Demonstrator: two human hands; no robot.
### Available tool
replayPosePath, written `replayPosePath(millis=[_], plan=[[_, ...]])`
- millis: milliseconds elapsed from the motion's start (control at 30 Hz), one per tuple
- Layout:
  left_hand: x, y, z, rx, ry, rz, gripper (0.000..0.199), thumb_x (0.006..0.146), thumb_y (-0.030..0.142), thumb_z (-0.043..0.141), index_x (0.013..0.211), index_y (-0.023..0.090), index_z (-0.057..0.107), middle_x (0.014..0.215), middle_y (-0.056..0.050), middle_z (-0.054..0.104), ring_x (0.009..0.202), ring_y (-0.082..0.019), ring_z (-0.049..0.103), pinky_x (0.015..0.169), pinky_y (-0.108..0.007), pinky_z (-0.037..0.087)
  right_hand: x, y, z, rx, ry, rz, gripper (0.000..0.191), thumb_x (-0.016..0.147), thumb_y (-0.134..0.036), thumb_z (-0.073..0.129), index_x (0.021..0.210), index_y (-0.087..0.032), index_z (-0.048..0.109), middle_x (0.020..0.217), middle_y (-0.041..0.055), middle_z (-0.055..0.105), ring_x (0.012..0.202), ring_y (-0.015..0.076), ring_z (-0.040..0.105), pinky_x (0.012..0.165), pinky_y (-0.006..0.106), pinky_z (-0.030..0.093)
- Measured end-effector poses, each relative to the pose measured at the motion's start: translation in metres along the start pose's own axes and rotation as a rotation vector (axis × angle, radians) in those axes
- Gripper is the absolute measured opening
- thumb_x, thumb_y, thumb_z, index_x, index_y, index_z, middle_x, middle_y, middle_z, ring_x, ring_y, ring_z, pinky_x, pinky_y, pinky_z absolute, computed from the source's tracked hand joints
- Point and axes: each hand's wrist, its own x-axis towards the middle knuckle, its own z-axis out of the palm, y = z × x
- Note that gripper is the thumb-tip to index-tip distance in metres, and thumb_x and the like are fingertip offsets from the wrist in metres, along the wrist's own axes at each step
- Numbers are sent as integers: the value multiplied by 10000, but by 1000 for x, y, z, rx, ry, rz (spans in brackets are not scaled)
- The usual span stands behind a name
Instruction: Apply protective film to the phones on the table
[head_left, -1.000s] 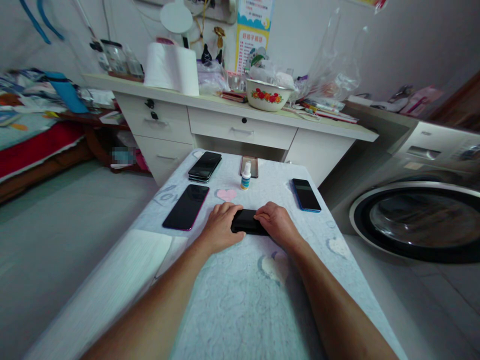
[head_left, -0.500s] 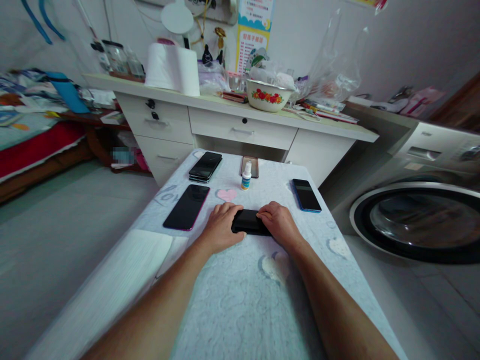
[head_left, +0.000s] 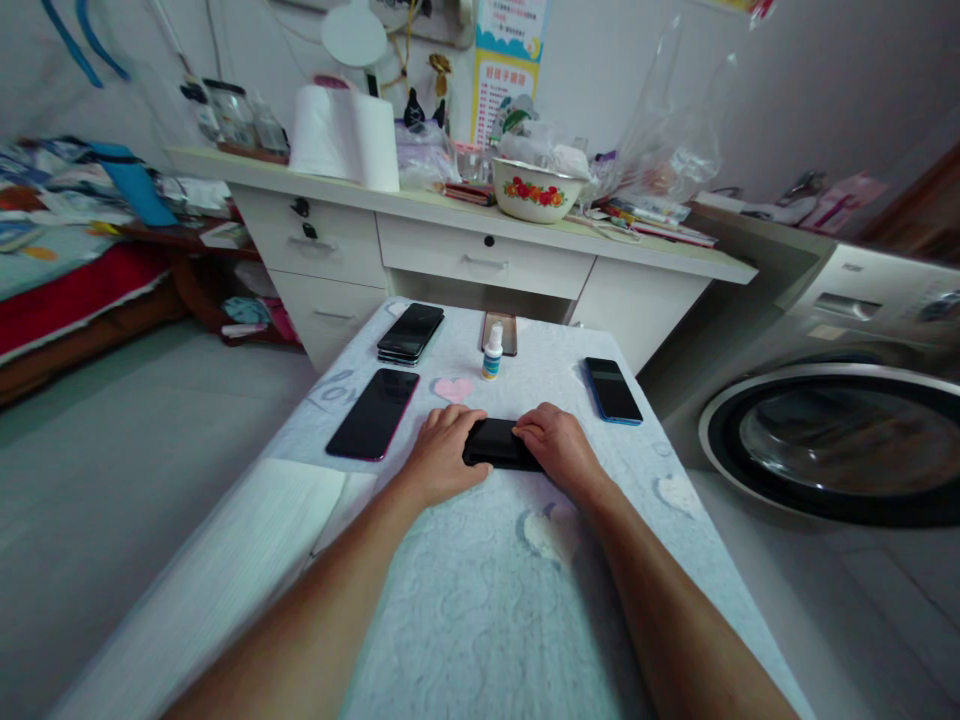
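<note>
A black phone [head_left: 495, 444] lies sideways on the light patterned cloth [head_left: 465, 600], between my two hands. My left hand [head_left: 448, 452] grips its left end, thumb at the near edge and fingers at the far side. Over its right end rests my right hand [head_left: 556, 445], fingers bent and pinched together on the surface; whatever they may hold is too small to make out. Beyond the phone stands a small white spray bottle [head_left: 492, 356] with a blue label, in front of a brown-rimmed case [head_left: 508, 334].
A large dark phone [head_left: 374, 414] lies left of my hands, with a stack of phones [head_left: 412, 332] behind it. Another phone with a blue edge [head_left: 613, 390] is at the right. Behind stands a white desk [head_left: 480, 262]; a washing machine [head_left: 832, 400] is at the right.
</note>
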Motion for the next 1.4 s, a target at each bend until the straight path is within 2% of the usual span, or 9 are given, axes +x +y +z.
replayPosePath(millis=[667,1000,1400], plan=[[0,-1,1,-14,3,3,577,651,338,647,1199,254,488,1157,-51,497,1052,-273,442,943,-400,382,-1,3,2,37,24,-14,113,841,-174,574,855,-176,687,833,37,624,782,139,573,740,238,419],[-1,0,0,-27,2,-3,556,652,332,640,1185,259,499,1166,-45,503,1062,-270,443,954,-400,376,0,4,2,-41,40,32,122,849,-197,569,848,-179,689,830,41,625,784,144,579,735,238,414],[0,0,-1,-28,5,3,567,650,326,647,1193,270,492,1171,-46,500,1065,-275,446,949,-405,380,-1,1,-2,-56,-17,18,132,851,-190,562,868,-173,692,844,45,625,784,140,573,738,240,410]])
